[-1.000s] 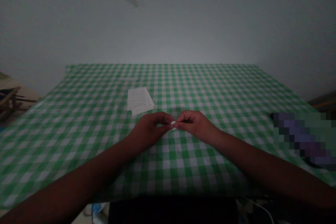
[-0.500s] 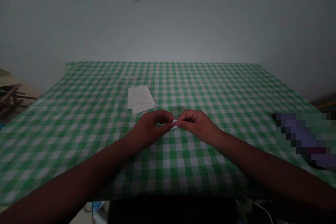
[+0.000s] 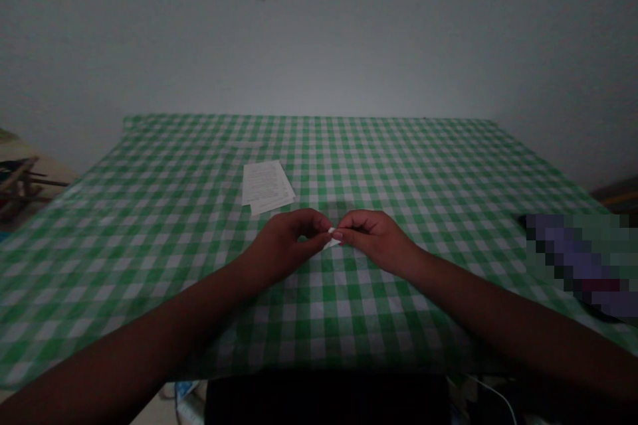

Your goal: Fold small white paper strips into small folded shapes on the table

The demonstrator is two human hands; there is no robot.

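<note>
Between my fingertips is a small white piece (image 3: 331,231) that looks like folded paper, mostly covered by the fingers. My left hand (image 3: 292,237) pinches it from the left, thumb and forefinger closed on its edge. From the other side my right hand (image 3: 376,237) grips it in a like pinch, and the two sets of fingertips almost touch. Both hands are low over the checked tablecloth, near the middle of the table. Beyond my left hand lie a few printed paper sheets (image 3: 266,184), overlapping one another.
A green and white checked cloth (image 3: 399,166) covers the table, which meets a plain wall (image 3: 319,33) at the back. At the right edge lies a dark-rimmed, blurred-out object (image 3: 573,255). A white cable (image 3: 498,395) hangs below the front edge, and wooden furniture (image 3: 22,186) stands at far left.
Both hands keep their pinch on the white piece, with only tiny finger shifts. A little more of its lower part shows now. The papers have not moved.
</note>
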